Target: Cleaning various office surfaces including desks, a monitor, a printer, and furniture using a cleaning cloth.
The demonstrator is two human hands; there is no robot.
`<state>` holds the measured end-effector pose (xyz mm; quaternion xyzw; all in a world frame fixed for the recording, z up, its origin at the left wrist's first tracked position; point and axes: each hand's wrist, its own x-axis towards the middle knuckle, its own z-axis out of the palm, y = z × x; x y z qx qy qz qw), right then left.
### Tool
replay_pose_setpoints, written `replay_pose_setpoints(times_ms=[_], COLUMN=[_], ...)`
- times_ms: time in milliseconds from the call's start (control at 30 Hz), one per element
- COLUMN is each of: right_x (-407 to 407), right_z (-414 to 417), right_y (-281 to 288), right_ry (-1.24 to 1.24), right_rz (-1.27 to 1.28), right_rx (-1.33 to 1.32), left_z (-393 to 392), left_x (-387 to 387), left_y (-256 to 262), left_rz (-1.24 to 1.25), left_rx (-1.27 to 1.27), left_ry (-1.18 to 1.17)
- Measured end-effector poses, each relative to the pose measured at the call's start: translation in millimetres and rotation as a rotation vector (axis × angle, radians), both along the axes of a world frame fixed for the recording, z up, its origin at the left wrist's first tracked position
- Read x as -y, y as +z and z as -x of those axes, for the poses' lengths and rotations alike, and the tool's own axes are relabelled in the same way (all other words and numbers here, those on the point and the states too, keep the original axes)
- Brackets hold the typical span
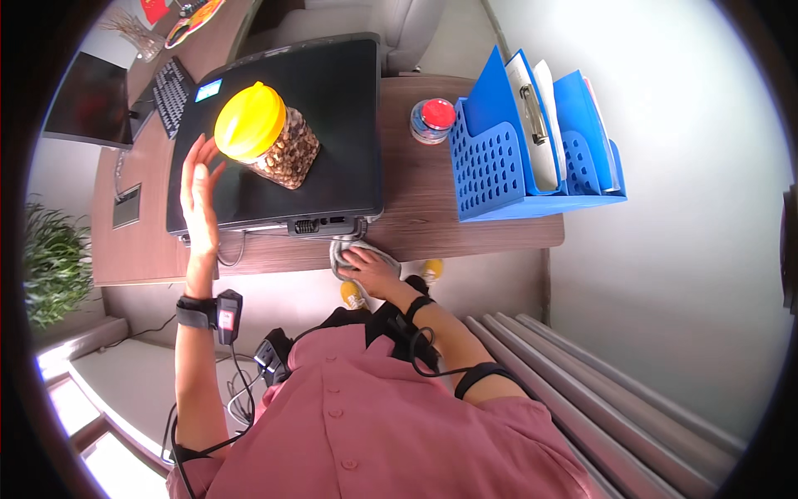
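Observation:
A clear plastic jar of nuts or beans [288, 153] with a yellow lid [250, 121] stands on the black top of a printer-like machine [343, 125]. Close to the lid's left side, my left hand [201, 193] is raised with its fingers apart, holding nothing; whether a fingertip touches the lid cannot be told. My right hand [373, 273] is on a grey cloth [340, 252] at the desk's front edge, below the machine's ports. How firmly its fingers grip the cloth is partly hidden.
Right of the machine, a small red-lidded jar [430, 121] and a blue file rack [489, 171] with folders and a clipboard stand on the wooden desk [411, 212]. A keyboard [169, 93] and monitor [90, 100] are at left. A cable [234, 256] hangs at the front edge.

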<state>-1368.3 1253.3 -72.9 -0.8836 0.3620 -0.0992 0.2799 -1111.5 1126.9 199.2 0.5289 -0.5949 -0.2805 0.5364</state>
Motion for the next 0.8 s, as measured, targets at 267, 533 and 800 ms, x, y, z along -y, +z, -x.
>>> replay_pose_setpoints(times_ms=[267, 533, 800], right_x=[24.2, 6.4, -0.7], right_z=[101.9, 369.6, 393.2], right_y=[8.8, 31.3, 21.4], right_ry=[0.161, -0.449, -0.735], right_rz=[0.070, 0.083, 0.219], right_rx=[0.113, -0.064, -0.239], left_z=[90.9, 149.0, 246.2], left_x=[-5.1, -15.4, -42.8], left_y=[20.7, 31.6, 25.0], left_rz=[0.053, 0.050, -0.221], left_rx=[0.262, 0.322, 0.157], left_ry=[0.298, 0.611, -0.120])
